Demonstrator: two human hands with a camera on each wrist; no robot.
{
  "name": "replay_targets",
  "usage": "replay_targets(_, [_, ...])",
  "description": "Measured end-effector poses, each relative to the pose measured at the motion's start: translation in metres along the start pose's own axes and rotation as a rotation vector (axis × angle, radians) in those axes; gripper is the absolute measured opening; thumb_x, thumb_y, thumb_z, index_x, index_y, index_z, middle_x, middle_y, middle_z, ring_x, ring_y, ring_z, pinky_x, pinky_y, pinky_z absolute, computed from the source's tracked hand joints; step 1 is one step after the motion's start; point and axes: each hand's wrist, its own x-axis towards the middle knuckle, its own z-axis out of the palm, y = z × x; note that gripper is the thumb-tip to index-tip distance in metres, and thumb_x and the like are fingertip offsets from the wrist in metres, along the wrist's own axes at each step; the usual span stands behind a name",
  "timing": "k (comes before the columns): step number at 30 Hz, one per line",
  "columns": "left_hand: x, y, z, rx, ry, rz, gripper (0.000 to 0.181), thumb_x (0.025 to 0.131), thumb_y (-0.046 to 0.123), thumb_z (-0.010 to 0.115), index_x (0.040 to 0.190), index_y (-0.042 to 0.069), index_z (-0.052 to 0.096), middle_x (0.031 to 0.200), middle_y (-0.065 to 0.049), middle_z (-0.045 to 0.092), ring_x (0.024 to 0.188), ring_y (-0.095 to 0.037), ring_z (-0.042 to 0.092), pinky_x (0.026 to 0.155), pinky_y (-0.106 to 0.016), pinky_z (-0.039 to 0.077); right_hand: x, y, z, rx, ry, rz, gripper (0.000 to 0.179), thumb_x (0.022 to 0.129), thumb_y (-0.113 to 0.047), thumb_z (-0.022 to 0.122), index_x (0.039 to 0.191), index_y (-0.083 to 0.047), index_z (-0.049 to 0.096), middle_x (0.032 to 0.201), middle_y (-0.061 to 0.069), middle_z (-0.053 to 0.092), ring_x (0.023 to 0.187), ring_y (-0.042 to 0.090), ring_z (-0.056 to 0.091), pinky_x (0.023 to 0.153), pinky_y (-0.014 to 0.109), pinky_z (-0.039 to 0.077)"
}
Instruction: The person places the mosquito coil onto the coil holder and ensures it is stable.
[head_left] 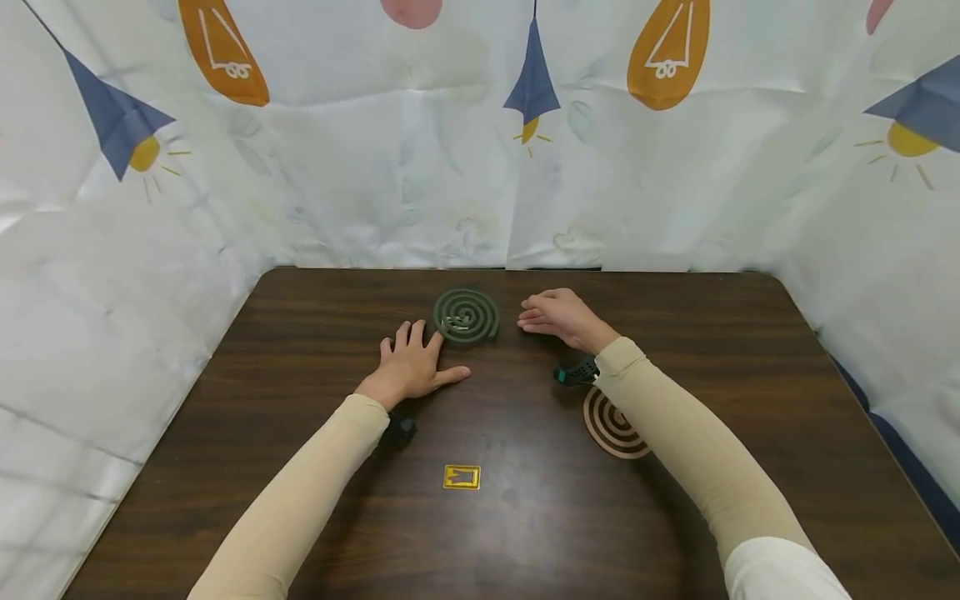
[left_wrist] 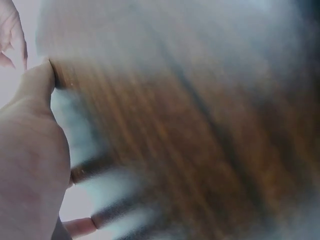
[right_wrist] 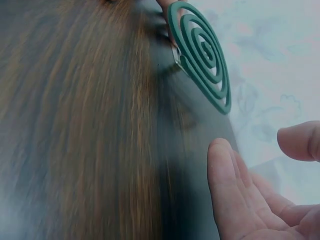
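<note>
A green mosquito coil [head_left: 467,316] is raised above the far middle of the table on a small metal stand [right_wrist: 177,59], which shows under its edge in the right wrist view. My left hand [head_left: 408,371] is spread out with its fingertips on the table, the index fingertip right at the coil's near left edge. To the right of the coil, my right hand [head_left: 566,319] hovers with loosely bent fingers and nothing in them; a gap separates it from the green coil in the right wrist view. A tan spiral coil [head_left: 600,421] lies flat, partly hidden under my right forearm.
A small yellow rectangular plate [head_left: 461,477] with a dark outlined shape lies on the near middle of the brown wooden table [head_left: 337,300]. White sheeting [head_left: 337,192] printed with lamps rises behind the table and along both sides.
</note>
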Motion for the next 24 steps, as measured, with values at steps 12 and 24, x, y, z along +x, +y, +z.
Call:
replay_targets(12, [-0.001, -0.001, -0.001, 0.018, 0.022, 0.015, 0.095, 0.096, 0.078, 0.046, 0.163, 0.013, 0.031, 0.17, -0.025, 0.017, 0.158, -0.049, 0.014, 0.119, -0.074, 0.022, -0.023, 0.006, -0.025, -0.05, -0.002, -0.027, 0.047, 0.108, -0.019, 0.051, 0.145, 0.009, 0.047, 0.143, 0.028, 0.056, 0.101, 0.015, 0.072, 0.094, 0.028, 0.06])
replay_targets(24, [-0.001, -0.001, 0.0, 0.034, 0.037, 0.027, 0.096, 0.095, 0.079, 0.046, 0.162, 0.011, 0.033, 0.169, -0.026, 0.019, 0.157, -0.05, 0.018, 0.118, -0.073, 0.025, -0.048, 0.014, -0.05, -0.11, 0.007, -0.045, 0.047, 0.109, -0.02, 0.051, 0.145, 0.01, 0.045, 0.144, 0.028, 0.054, 0.118, 0.027, 0.068, 0.105, 0.037, 0.056])
